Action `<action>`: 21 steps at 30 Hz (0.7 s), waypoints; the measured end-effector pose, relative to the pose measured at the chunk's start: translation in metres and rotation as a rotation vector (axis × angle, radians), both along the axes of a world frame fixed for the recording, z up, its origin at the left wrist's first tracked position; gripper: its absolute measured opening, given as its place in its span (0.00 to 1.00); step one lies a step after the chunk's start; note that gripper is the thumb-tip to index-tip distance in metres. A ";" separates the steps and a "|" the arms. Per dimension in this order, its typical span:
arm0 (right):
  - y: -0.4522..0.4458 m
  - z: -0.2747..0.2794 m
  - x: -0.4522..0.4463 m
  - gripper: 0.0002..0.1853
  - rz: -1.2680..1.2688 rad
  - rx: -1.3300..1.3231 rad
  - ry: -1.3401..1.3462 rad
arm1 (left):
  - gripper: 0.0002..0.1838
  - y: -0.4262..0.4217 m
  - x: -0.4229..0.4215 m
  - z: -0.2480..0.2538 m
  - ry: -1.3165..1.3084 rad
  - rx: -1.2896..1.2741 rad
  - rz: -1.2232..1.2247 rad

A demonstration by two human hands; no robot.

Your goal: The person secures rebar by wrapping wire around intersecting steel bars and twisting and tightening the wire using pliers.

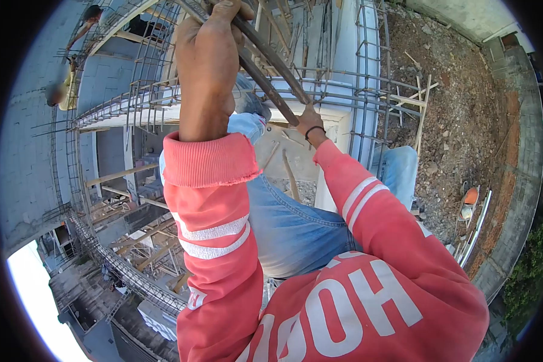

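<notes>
The left hand (208, 57) is closed round the upper part of two dark bars (268, 88), and the right hand (310, 123) is clamped at their lower ends, so the bars slant between the hands, over the rebar (359, 92). Handling them well likely calls for a firm grip at both points, a steady seat, and lower ends guided clear of the rebar and the jeans (295, 223). The hoodie (428, 283) shows large white capitals, an H and an O readable, the rest partly hidden.
</notes>
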State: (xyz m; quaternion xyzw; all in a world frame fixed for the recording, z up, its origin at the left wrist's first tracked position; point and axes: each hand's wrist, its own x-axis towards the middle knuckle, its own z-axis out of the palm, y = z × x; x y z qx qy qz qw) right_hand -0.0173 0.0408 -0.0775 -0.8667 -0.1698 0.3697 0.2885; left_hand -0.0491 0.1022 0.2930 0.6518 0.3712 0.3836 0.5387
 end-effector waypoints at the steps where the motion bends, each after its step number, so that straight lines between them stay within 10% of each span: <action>1: -0.012 0.025 -0.008 0.46 0.066 0.058 0.002 | 0.16 -0.001 0.001 0.001 0.018 0.002 -0.008; 8: -0.082 0.070 -0.004 0.17 -0.182 0.627 0.030 | 0.17 0.005 0.005 -0.004 0.145 -0.020 0.031; 11: -0.093 0.208 0.014 0.40 -0.155 1.078 0.106 | 0.21 0.005 0.004 -0.019 0.196 0.078 -0.173; 17: -0.066 0.260 0.008 0.32 0.076 0.919 -0.502 | 0.30 -0.012 0.020 -0.051 0.329 0.218 -0.352; 21: -0.099 0.246 0.016 0.24 -0.125 0.953 0.025 | 0.35 -0.008 0.020 -0.038 0.356 0.387 -0.349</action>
